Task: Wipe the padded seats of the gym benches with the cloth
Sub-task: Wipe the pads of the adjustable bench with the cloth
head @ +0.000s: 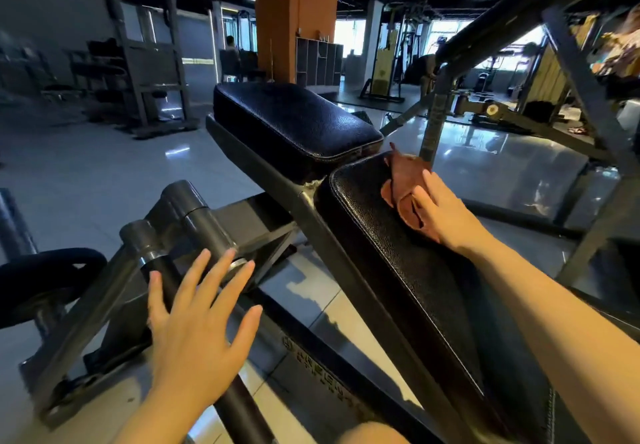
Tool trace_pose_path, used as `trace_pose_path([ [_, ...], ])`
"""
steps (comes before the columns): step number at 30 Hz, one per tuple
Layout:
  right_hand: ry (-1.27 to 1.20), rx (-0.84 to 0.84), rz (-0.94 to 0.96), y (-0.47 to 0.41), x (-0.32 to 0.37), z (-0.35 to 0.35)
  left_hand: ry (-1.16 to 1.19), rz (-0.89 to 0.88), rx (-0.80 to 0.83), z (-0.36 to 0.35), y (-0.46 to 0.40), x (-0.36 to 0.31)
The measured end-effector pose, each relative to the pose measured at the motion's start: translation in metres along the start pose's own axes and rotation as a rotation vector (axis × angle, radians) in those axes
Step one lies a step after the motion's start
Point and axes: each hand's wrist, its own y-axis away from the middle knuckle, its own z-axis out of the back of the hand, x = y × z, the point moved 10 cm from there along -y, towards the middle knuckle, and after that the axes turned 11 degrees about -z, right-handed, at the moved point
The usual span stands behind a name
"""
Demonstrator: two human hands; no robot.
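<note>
We see the right hand [438, 206] pressing a crumpled reddish-brown cloth [405, 185] onto the far upper end of the long black padded backrest [391, 246], its grip bunched on the cloth with fingers curled over the folds. Just beyond lies the separate black seat pad [294, 123], apart from the cloth. The left hand [197, 322] hovers with fingers spread and straight, holding nothing, over the grey steel frame [104, 305] and its black bar [239, 405] beside the bench.
</note>
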Motion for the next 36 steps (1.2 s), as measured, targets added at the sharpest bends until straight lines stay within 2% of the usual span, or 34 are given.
trace_pose_path([
  [3, -0.031, -0.047, -0.071, 0.015, -0.037, 0.001, 0.013, -0.002, -0.027, 0.001, 0.003, -0.006],
  [5, 0.014, -0.093, -0.041, 0.033, -0.03, 0.0, 0.006, -0.014, -0.051, 0.002, 0.004, -0.009],
  [10, 0.047, -0.045, 0.1, 0.065, 0.05, -0.016, -0.034, -0.013, -0.043, 0.002, 0.004, -0.012],
  [14, 0.227, -0.218, 0.284, 0.1, 0.096, -0.026, -0.064, -0.011, -0.025, -0.004, 0.018, -0.032],
  [17, 0.23, -0.248, 0.312, 0.119, 0.072, -0.028, -0.074, 0.005, -0.021, -0.009, 0.036, -0.046],
  [20, 0.24, -0.251, 0.262, 0.148, 0.025, -0.03, -0.086, 0.025, -0.03, -0.013, 0.052, -0.057],
  [25, 0.213, -0.153, 0.011, 0.203, -0.071, -0.035, -0.075, 0.062, -0.028, -0.017, 0.065, -0.069],
  [28, 0.179, -0.105, -0.096, 0.216, -0.096, -0.036, -0.058, 0.086, -0.037, -0.021, 0.07, -0.074],
  [31, 0.136, -0.121, -0.065, 0.202, -0.07, -0.029, -0.068, 0.091, -0.068, -0.021, 0.07, -0.076],
  [36, 0.076, -0.055, 0.277, 0.121, 0.038, -0.025, -0.088, 0.09, -0.103, -0.021, 0.068, -0.077],
])
